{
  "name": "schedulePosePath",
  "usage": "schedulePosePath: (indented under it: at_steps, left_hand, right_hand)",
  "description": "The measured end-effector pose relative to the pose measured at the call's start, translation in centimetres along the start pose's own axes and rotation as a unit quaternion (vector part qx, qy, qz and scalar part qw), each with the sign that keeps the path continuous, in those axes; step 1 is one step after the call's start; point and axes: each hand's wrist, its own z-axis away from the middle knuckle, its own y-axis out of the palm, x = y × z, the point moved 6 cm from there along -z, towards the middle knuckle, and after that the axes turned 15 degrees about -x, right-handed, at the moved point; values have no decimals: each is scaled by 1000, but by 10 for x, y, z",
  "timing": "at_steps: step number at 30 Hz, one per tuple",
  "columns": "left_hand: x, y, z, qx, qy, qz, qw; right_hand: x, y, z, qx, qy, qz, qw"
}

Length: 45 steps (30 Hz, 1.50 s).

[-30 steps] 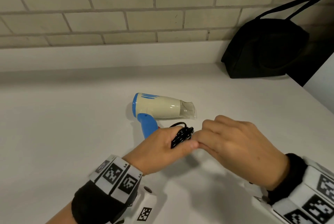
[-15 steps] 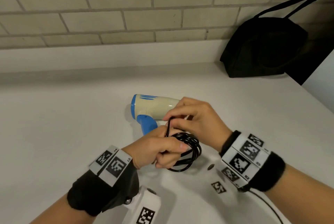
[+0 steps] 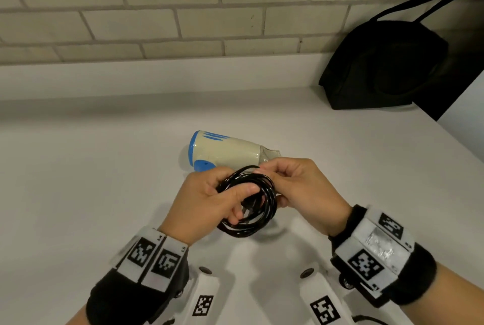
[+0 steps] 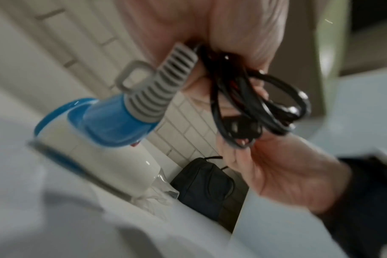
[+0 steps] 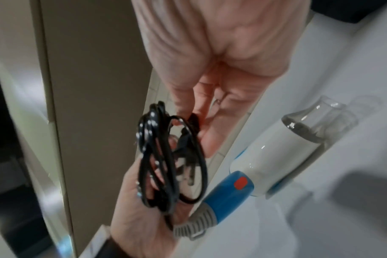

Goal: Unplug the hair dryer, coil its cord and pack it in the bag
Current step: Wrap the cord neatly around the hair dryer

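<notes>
The cream and blue hair dryer (image 3: 225, 153) lies on its side on the white counter (image 3: 104, 193), nozzle pointing right. Its black cord (image 3: 251, 222) is gathered in several loops just in front of it, lifted off the counter. My left hand (image 3: 209, 198) grips the left side of the coil, thumb pressed over the loops. My right hand (image 3: 296, 188) pinches the coil's upper right part. In the right wrist view the cord (image 5: 166, 157) has the plug's prongs showing inside its loops, near the dryer (image 5: 287, 148). The grey strain relief (image 4: 159, 90) leaves the blue handle towards the cord (image 4: 254, 108).
A black bag (image 3: 387, 67) with a long strap leans against the brick wall (image 3: 183, 10) at the counter's back right corner. A white panel (image 3: 471, 120) rises at the right edge. The bag (image 4: 205, 188) also shows beyond the dryer's nozzle.
The cord went from a small bunch in my left hand to a wider coil of several loops. My right hand swung from over the dryer to the coil's right side.
</notes>
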Motion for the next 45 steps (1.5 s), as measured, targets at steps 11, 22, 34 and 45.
schedulePosePath:
  at_steps: [11,22,34,45]
  left_hand:
    - [-11,18,18,-20,175,-94,980]
    - [-9,27,29,14,187,-165,968]
    - [-13,24,18,-36,243,-323,914]
    - [-13,28,12,-48,198,-364,909]
  right_hand:
    - [6,-3,-3,-7,-4,-99,995]
    - [-17,-2,4,128,148,-100,976]
    - [-13,-2,23,130,104,-95,982]
    - [-11,-12,18,45,16,8,999]
